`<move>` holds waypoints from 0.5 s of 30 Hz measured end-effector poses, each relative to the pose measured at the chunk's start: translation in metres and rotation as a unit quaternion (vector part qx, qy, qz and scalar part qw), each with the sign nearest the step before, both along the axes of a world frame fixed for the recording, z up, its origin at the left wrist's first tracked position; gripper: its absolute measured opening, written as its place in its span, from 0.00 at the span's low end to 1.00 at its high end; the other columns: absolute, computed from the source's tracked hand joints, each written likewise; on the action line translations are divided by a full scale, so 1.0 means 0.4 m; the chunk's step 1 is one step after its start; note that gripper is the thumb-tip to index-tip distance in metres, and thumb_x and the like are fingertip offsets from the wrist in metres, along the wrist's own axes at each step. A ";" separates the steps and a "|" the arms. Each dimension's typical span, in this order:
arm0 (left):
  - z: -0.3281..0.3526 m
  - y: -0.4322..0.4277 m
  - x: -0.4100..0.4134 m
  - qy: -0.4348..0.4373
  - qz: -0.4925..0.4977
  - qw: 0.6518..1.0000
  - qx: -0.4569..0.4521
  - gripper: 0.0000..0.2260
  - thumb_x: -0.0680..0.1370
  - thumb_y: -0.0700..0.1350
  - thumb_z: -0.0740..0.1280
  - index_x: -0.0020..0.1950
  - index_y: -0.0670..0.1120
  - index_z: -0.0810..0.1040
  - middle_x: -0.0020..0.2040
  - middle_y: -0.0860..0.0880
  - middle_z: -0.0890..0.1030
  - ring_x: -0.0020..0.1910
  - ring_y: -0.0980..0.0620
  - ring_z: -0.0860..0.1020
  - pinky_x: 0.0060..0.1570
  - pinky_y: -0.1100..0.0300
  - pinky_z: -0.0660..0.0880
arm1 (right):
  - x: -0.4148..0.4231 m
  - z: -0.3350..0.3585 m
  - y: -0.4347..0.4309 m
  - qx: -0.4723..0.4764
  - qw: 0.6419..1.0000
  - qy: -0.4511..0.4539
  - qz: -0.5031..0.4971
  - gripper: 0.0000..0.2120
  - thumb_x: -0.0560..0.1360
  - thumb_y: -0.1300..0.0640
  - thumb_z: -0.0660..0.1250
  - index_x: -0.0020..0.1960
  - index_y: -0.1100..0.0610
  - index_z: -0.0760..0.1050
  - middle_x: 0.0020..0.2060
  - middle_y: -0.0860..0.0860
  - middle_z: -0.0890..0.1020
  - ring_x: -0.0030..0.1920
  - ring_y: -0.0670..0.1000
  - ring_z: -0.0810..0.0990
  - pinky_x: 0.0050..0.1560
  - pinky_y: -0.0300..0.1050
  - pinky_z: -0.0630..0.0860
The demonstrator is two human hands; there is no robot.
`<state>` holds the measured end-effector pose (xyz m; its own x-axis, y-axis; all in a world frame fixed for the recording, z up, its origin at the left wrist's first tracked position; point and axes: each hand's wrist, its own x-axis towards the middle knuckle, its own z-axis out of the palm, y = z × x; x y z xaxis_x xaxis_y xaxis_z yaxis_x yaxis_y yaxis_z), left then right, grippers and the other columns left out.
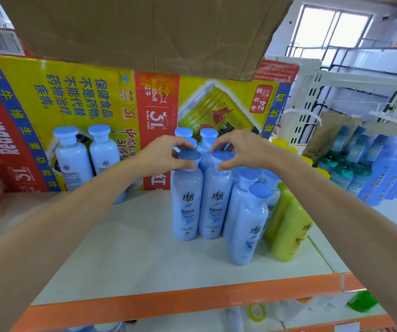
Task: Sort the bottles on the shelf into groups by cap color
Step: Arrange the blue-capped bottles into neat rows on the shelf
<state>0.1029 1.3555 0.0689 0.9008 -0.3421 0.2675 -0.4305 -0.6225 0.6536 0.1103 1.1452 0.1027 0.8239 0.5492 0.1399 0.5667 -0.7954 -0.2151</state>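
Observation:
Two blue-capped pale blue bottles stand side by side on the white shelf (125, 257). My left hand (162, 154) grips the cap of the left bottle (186, 204). My right hand (243, 149) grips the cap of the right bottle (214, 202). Both bottles stand upright, touching each other. More blue-capped bottles (250, 224) cluster to their right and behind. Two yellow bottles (288, 231) stand at the right end of the cluster. Two further blue-capped bottles (72, 156) stand apart at the back left.
A printed yellow and red carton (125, 97) stands as the shelf's back wall, with a brown cardboard flap (144, 32) overhead. The shelf has an orange front edge (180, 300). Shrink-wrapped packs of blue and green bottles (372, 164) sit on the neighbouring shelf to the right.

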 end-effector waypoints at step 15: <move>-0.094 0.013 -0.012 -0.033 -0.007 0.997 -0.065 0.28 0.67 0.43 0.75 0.65 0.46 0.71 0.57 0.58 0.75 0.53 0.65 0.73 0.50 0.81 0.65 | 0.006 -0.031 -0.013 0.029 0.999 0.011 0.030 0.18 0.71 0.55 0.71 0.60 0.56 0.73 0.58 0.51 0.77 0.50 0.43 0.68 0.42 0.32 0.62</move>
